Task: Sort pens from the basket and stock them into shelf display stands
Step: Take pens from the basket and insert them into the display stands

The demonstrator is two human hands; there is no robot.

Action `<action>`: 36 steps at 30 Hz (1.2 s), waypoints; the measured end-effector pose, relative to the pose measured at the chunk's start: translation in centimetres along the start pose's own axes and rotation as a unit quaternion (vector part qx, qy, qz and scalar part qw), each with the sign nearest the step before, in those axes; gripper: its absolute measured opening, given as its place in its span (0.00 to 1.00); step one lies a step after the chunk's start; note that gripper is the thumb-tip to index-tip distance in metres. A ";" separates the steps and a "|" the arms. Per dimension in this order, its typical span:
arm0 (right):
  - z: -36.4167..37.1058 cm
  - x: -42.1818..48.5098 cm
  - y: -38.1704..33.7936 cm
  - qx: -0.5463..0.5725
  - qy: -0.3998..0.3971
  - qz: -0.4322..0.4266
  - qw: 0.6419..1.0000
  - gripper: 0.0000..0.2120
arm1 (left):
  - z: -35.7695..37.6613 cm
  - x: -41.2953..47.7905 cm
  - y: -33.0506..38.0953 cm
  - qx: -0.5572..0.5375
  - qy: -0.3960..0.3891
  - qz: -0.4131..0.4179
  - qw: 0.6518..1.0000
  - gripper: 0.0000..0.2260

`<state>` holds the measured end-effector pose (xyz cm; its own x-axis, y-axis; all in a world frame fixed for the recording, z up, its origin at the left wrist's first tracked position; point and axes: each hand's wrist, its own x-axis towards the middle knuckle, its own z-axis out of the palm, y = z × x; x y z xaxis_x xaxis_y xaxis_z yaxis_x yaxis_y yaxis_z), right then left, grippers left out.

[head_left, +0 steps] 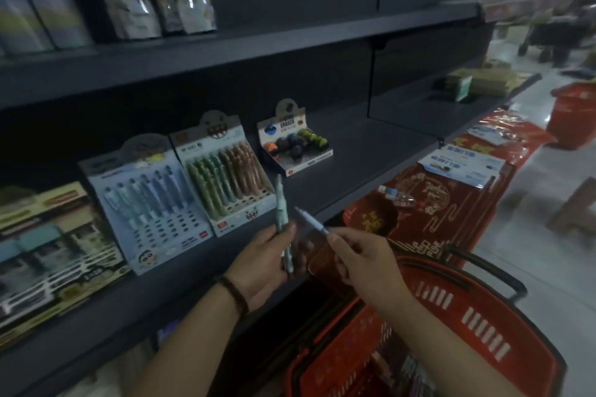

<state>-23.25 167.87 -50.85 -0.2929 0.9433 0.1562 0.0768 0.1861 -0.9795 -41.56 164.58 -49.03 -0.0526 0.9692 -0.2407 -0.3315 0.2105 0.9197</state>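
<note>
My left hand (264,263) grips a few greenish pens (281,206) upright; my right hand (361,259) pinches one white pen (311,220) above the red basket (451,325). I should match colours first, green to the green-brown stand (225,171), then slide each pen tip-down into an open hole, probably one at a time.
</note>
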 end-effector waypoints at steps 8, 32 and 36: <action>4.2 -0.5 -1.6 0.038 0.003 0.038 0.999 0.03 | -5.0 -3.0 1.2 -0.003 0.080 0.045 0.996 0.11; 25.9 12.5 -8.4 -0.274 0.057 -0.272 0.921 0.14 | -24.9 -6.2 7.2 0.087 0.213 0.095 0.969 0.09; 27.1 13.2 -7.9 -0.268 0.045 -0.266 0.925 0.14 | -25.3 -6.4 7.8 0.037 0.210 0.087 0.973 0.08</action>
<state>-53.58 171.40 -44.45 -0.3463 0.6931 0.6322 0.4131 0.7178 -0.5605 -67.68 156.79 -48.13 -0.4872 0.8565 -0.1705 -0.2152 0.0715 0.9740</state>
